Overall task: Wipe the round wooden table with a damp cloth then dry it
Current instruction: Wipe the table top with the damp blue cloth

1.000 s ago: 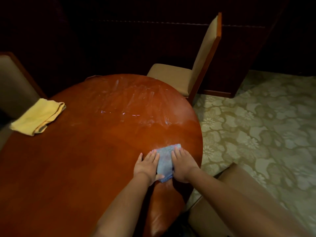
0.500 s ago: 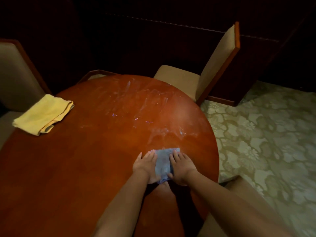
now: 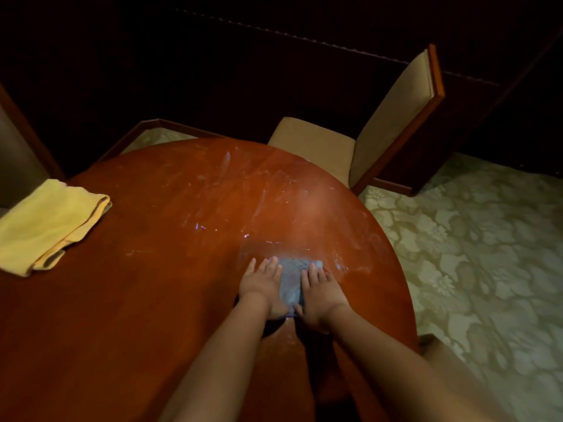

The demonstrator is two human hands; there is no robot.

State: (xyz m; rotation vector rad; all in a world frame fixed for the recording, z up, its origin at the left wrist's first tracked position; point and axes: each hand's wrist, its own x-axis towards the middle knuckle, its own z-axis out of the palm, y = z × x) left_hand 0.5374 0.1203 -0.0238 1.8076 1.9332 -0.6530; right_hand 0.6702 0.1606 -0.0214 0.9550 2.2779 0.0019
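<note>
The round wooden table [image 3: 146, 300] fills the left and middle of the view, its far half streaked with wet smears. A small folded blue cloth [image 3: 291, 281] lies on the table's right side. My left hand [image 3: 263, 283] presses flat on the cloth's left part, fingers straight. My right hand [image 3: 320, 292] presses flat on its right part, fingers straight too. Only the strip of cloth between and ahead of the hands shows. A folded yellow cloth [image 3: 48, 226] lies at the table's left edge, untouched.
A tan upholstered chair [image 3: 393, 126] with a wooden frame stands beyond the table at the right. Another chair back [image 3: 15, 153] rises at the left edge. Patterned pale carpet [image 3: 475, 254] covers the floor at the right. A chair corner [image 3: 438, 348] shows near my right forearm.
Both hands with the blue cloth have slid left and away from the table's right edge. The view has shifted, so the far chair sits further right.
</note>
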